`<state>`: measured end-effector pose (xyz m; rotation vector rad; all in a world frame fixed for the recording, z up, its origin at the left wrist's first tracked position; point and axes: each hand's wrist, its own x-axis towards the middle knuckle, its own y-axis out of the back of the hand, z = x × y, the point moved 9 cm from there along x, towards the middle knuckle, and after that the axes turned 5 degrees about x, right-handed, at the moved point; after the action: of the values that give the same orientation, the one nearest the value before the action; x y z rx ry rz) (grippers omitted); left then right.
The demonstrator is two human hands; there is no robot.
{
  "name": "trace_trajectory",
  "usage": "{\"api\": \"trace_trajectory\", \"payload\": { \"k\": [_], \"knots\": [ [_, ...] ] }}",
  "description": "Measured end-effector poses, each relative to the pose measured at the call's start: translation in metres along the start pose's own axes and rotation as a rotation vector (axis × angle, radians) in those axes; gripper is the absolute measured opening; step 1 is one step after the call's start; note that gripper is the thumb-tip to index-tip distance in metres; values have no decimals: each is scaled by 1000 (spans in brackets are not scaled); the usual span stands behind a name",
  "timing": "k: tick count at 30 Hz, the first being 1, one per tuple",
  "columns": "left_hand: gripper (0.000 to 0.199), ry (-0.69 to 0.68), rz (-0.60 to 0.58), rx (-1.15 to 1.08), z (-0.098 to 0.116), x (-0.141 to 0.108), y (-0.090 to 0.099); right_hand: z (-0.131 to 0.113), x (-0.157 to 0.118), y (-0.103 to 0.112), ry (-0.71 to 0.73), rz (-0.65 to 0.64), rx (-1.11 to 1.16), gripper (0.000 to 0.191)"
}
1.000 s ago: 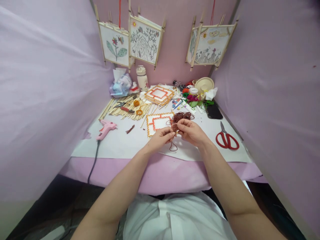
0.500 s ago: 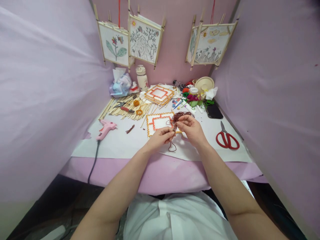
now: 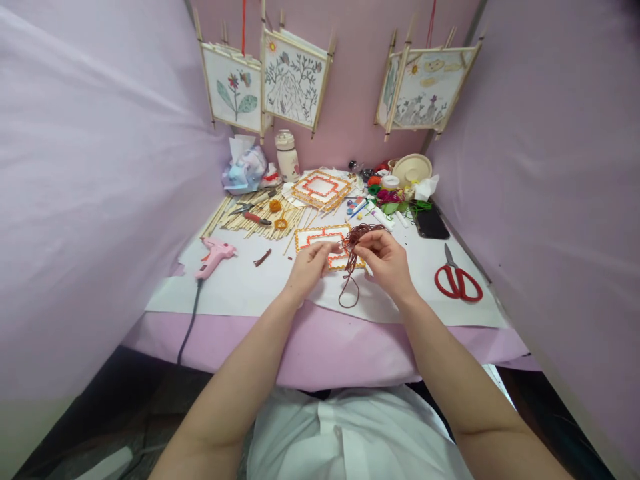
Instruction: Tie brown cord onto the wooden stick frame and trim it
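A tangled bundle of dark brown cord (image 3: 364,233) hangs from my right hand (image 3: 387,260), whose thumb and fingers pinch it. One loop of the cord droops below, over the white paper. At the bundle's left edge, the fingers of my left hand (image 3: 314,265) are closed together on what looks like a strand; the fine detail there is too small to see clearly. Beneath both hands lies a white panel (image 3: 320,239) with a yellow scalloped border and an orange-red inner pattern, partly hidden by the hands and cord.
A pink glue gun (image 3: 216,257) lies to the left, red-handled scissors (image 3: 457,280) to the right. Farther back are pliers (image 3: 256,218) on thin sticks (image 3: 245,230), a similar panel (image 3: 321,189), a bottle (image 3: 287,157) and a phone (image 3: 431,221). Paper lanterns (image 3: 293,80) hang above.
My left hand has moved up and slightly left from the lower strands to the bundle's edge. The cord's lower loop hangs wider and freer. My right hand keeps its pinch.
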<state>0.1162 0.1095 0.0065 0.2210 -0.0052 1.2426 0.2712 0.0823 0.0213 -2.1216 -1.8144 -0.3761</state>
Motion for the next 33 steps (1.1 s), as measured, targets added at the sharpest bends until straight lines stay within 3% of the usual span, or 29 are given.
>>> {"api": "trace_trajectory", "payload": {
  "k": [2, 7, 9, 15, 23, 33],
  "knots": [
    [38, -20, 54, -88, 2, 0, 4, -1, -1, -2, 12, -16, -68, 18],
    [51, 89, -193, -252, -14, -4, -32, -3, -4, -7, 39, -46, -181, 14],
    [48, 117, -216, -267, -19, -6, -39, -3, -3, -6, 39, -33, -196, 14],
    [33, 145, -143, -198, -23, -5, -33, -3, -3, -5, 43, -21, -213, 15],
    [34, 164, -94, -309, -24, -5, -28, 1, 1, -3, -6, -54, -111, 18],
    [31, 42, 7, -133, -15, -3, -17, -2, 1, -6, -46, -63, -244, 16]
  ]
}}
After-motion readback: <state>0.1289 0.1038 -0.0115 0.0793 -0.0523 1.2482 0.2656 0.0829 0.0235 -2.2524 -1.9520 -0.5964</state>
